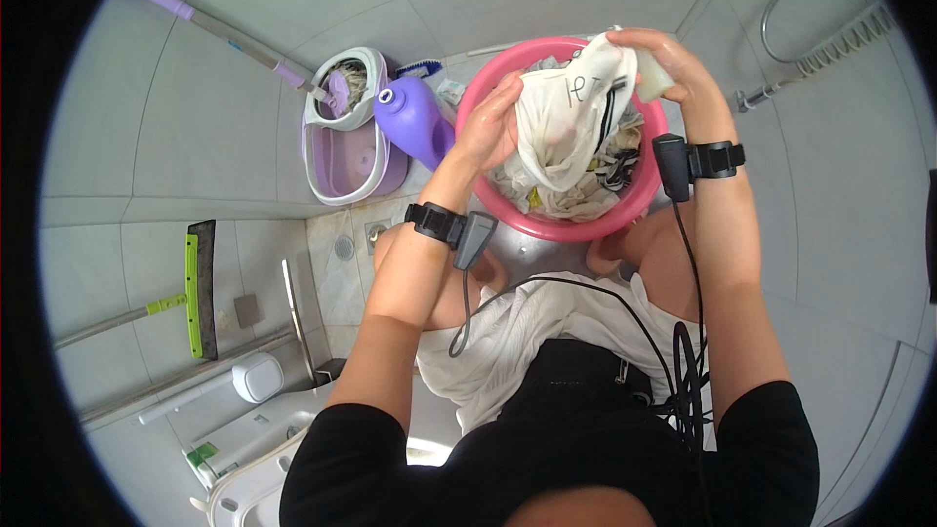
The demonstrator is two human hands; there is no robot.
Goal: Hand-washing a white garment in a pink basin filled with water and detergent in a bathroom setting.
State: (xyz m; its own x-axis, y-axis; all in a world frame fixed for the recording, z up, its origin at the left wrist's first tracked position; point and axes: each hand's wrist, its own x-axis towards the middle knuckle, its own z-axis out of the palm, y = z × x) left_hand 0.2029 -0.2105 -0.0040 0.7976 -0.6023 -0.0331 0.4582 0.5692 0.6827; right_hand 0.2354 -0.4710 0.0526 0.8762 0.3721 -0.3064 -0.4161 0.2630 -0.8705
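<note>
A white garment [567,106] with dark lettering and black stripes is stretched between my two hands. My left hand [494,124] grips its left edge. In my right hand [670,62] are the garment's upper right corner and a pale, translucent block [654,77], seemingly a bar of soap. Beneath them stands a pink plastic basin [542,229], filled with crumpled light clothes [578,201] and a few dark and yellow pieces. The held garment hides part of the pile. Each wrist wears a black strap with a cabled device.
Left of the basin stand a purple detergent bottle [413,121] and a mop bucket [381,176] with a mop [293,77] in it. A blue scrub brush [419,69] lies behind. A green squeegee [192,296] leans at left; a shower hose [842,44] hangs at right.
</note>
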